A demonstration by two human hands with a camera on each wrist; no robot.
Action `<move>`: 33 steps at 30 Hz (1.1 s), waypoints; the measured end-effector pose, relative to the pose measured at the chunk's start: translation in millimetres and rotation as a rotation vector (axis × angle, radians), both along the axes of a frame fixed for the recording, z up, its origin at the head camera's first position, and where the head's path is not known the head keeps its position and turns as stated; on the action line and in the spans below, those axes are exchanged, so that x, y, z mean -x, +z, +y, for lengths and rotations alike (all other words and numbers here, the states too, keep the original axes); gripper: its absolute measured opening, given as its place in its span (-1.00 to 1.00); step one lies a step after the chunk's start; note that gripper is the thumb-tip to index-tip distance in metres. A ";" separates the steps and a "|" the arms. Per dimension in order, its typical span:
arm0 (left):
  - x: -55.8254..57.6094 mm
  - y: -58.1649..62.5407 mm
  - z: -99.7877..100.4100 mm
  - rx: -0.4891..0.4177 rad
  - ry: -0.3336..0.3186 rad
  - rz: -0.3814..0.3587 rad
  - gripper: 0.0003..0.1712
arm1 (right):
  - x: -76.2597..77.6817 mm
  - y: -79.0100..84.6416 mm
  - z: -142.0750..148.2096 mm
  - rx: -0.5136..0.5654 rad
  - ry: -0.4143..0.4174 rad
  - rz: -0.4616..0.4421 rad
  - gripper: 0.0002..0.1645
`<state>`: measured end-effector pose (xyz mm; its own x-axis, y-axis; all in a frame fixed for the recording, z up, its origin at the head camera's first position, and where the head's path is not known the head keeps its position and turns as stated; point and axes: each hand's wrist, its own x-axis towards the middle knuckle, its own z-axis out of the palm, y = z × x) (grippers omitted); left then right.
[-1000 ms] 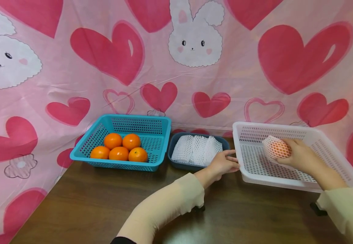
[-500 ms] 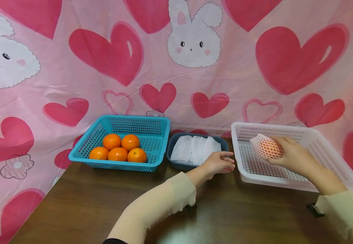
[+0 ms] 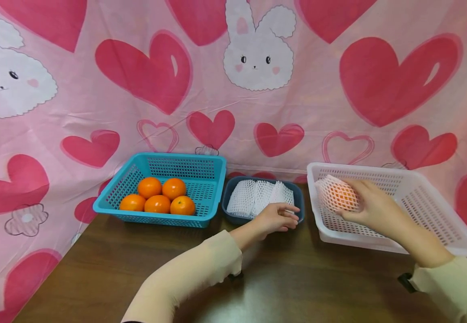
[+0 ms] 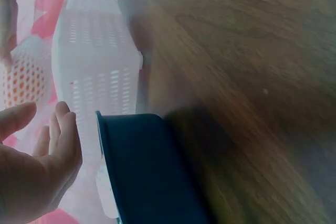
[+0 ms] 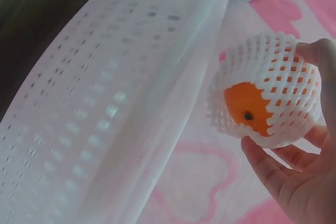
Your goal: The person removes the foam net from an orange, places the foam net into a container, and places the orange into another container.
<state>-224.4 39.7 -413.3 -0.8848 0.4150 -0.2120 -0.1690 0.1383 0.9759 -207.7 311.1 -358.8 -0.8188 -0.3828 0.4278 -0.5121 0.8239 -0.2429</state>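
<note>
My right hand (image 3: 372,204) grips an orange (image 5: 248,107) wrapped in a white foam net sleeve (image 5: 283,59). In the right wrist view the net's open end bares the fruit around its stem. The head view has this fruit over the left part of the white basket (image 3: 415,190). My left hand (image 3: 275,220) hovers at the front right of the dark blue tray (image 3: 236,220), fingers relaxed and holding nothing. White foam net sleeves (image 3: 243,197) lie flat inside that tray. From the left wrist, the tray's wall (image 4: 149,166) shows beside my fingers.
A teal basket (image 3: 207,219) with several bare oranges (image 3: 158,204) stands on the left of the wooden table (image 3: 217,273). A pink cloth with hearts and rabbits (image 3: 201,89) hangs behind everything.
My right hand has carried the netted orange leftward and up within the white basket's area. My left hand has left that basket's rim and moved left to the tray.
</note>
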 end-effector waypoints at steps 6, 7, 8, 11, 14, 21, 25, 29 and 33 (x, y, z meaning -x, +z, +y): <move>-3.9 -2.4 -16.3 0.009 -0.024 0.009 -0.57 | -8.3 4.8 -16.5 0.028 0.036 0.023 0.03; -4.6 -3.2 -19.0 0.006 -0.028 0.006 -0.57 | -9.7 5.7 -19.3 0.035 0.042 0.024 0.03; -5.1 -4.0 -21.6 0.005 -0.030 0.003 -0.57 | -10.8 6.4 -22.1 0.045 0.051 0.025 0.02; -6.8 -6.3 -29.3 0.010 -0.036 -0.001 -0.57 | -13.7 6.5 -30.5 0.058 0.075 0.026 0.01; -8.9 -8.5 -36.7 0.028 -0.046 0.000 -0.57 | -16.6 4.5 -38.5 0.062 0.091 0.017 0.00; -14.6 -16.6 -54.9 0.081 -0.104 0.011 -0.56 | -21.1 -7.6 -56.5 0.081 0.166 0.013 0.00; -16.6 -24.2 -63.5 0.089 -0.132 0.026 -0.54 | -23.2 -16.2 -65.1 0.100 0.220 0.029 -0.02; -18.0 -30.4 -70.8 0.083 -0.146 0.031 -0.54 | -26.6 -25.1 -72.9 0.100 0.247 0.010 -0.04; -19.6 -34.4 -78.3 0.083 -0.156 0.020 -0.53 | -30.7 -35.8 -79.9 0.110 0.276 -0.026 -0.06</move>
